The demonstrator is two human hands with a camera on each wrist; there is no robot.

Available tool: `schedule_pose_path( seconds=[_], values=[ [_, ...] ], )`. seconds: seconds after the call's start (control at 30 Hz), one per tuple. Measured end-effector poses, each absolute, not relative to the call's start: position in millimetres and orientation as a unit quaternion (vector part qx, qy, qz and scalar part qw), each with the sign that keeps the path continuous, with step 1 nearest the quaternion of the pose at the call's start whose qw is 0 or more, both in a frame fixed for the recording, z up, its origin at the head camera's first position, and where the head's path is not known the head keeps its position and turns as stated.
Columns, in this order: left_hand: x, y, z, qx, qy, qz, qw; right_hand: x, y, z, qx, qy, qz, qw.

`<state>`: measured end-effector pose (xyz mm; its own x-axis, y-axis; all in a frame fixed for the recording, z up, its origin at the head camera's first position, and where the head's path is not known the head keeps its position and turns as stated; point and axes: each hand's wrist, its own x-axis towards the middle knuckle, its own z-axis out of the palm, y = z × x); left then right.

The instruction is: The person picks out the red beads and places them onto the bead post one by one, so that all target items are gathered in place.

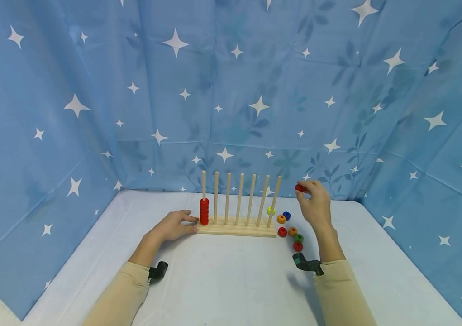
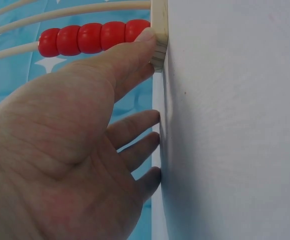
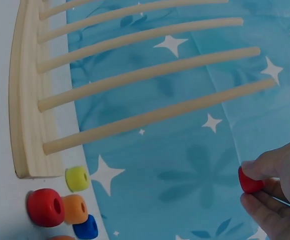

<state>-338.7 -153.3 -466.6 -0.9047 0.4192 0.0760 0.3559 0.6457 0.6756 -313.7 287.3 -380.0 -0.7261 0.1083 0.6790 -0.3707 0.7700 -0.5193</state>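
A wooden peg stand (image 1: 236, 232) with several upright pegs stands on the table. Several red beads (image 1: 204, 212) are stacked on its leftmost peg; the other pegs are bare. My left hand (image 1: 172, 225) grips the left end of the base, thumb and index finger on the wood in the left wrist view, the other fingers spread beside it. Raised to the right of the stand, my right hand (image 1: 315, 203) pinches a red bead (image 3: 249, 182) between thumb and fingers. That bead is level with the peg tops, apart from the rightmost peg (image 3: 160, 117).
Loose beads lie by the stand's right end: a yellow bead (image 1: 271, 210), a blue bead (image 1: 286, 215), orange beads (image 1: 281, 219), red beads (image 1: 297, 246) and a green bead (image 1: 298, 237). A blue star-patterned curtain (image 1: 231, 90) hangs behind the white table (image 1: 222, 280).
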Motion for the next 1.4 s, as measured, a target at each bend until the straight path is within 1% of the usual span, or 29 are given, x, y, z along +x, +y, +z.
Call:
schedule_pose_path(
  seconds=[0.17, 0.3, 0.57, 0.9, 1.4],
  values=[
    [-339, -153, -468, 0.209, 0.909, 0.358, 0.042, -309, 280, -371, 0.098, -0.848, 0.338, 0.396],
    [-337, -153, -466, 0.210, 0.909, 0.358, 0.042, -305, 273, -365, 0.114, -0.838, 0.343, 0.409],
    [-337, -153, -466, 0.212, 0.908, 0.359, 0.042, -302, 263, -359, 0.126, -0.831, 0.348, 0.415],
    [-338, -152, -467, 0.214, 0.908, 0.358, 0.045, -293, 250, -351, 0.157, -0.816, 0.344, 0.437],
    [-337, -153, -466, 0.214, 0.908, 0.358, 0.043, -289, 219, -348, 0.239, -0.789, 0.338, 0.453]
  ],
)
